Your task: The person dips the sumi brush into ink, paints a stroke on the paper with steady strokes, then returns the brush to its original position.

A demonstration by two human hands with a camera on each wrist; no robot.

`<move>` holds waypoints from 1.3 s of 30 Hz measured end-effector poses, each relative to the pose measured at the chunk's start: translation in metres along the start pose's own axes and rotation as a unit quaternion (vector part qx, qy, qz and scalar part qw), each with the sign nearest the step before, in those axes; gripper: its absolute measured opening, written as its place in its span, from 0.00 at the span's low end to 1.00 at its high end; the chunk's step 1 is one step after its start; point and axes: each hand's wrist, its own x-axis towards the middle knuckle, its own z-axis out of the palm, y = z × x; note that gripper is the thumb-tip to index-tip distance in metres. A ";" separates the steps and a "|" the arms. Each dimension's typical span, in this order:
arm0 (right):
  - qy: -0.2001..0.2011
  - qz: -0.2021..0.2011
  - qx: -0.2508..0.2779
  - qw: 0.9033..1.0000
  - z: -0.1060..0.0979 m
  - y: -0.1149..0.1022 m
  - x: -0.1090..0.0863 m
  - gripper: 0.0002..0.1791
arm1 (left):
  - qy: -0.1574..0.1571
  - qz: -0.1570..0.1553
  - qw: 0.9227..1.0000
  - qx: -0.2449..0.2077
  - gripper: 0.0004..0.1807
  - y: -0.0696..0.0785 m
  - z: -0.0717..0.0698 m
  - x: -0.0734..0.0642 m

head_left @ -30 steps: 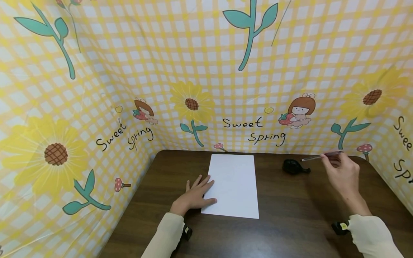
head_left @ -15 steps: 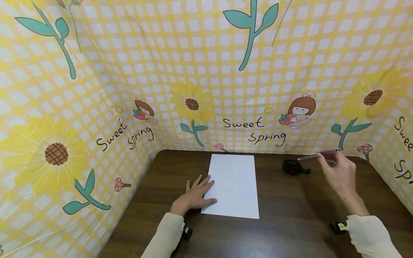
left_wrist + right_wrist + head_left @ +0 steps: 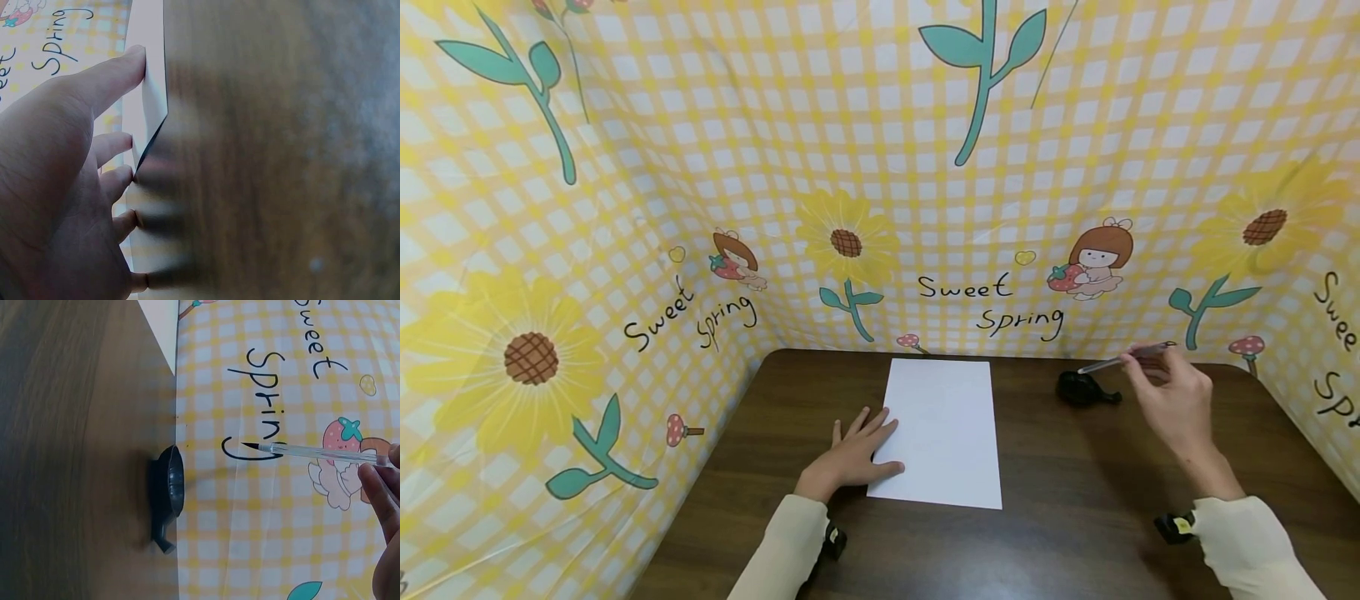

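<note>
My left hand [image 3: 847, 458] lies with spread fingers on the left edge of a white sheet of paper [image 3: 946, 429]. In the left wrist view, the thumb and some fingertips touch the sheet [image 3: 154, 81], and the other fingertips rest on the wood. Between thumb and fingers, my right hand [image 3: 1180, 408] pinches a slim paintbrush [image 3: 1105, 364] with a clear handle. Its dark pointed tip shows plainly in the right wrist view, held in the air. Left of that hand sits a small black dish [image 3: 1081, 389] with a short curved handle; the brush tip appears over its far side in the head view.
A dark brown wooden table [image 3: 1052, 542] carries everything. Yellow checked cloth [image 3: 880, 167] with printed flowers and lettering hangs upright behind it and along both sides. Each wrist wears a black strap-on device, the right one [image 3: 1174, 528] close above the table.
My right hand has moved a little to the left, bringing the brush tip from beside the black dish to above it. The left hand and the paper have stayed in place.
</note>
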 end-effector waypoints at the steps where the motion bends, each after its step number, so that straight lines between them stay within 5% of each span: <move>1: 0.000 -0.002 0.002 1.000 0.001 -0.001 0.000 0.13 | 0.000 0.000 1.000 0.000 0.47 0.000 0.000 0.000; 39: 0.010 -0.033 0.062 0.997 0.034 -0.035 0.010 0.14 | -0.002 0.001 1.000 0.009 0.47 -0.002 0.001 0.002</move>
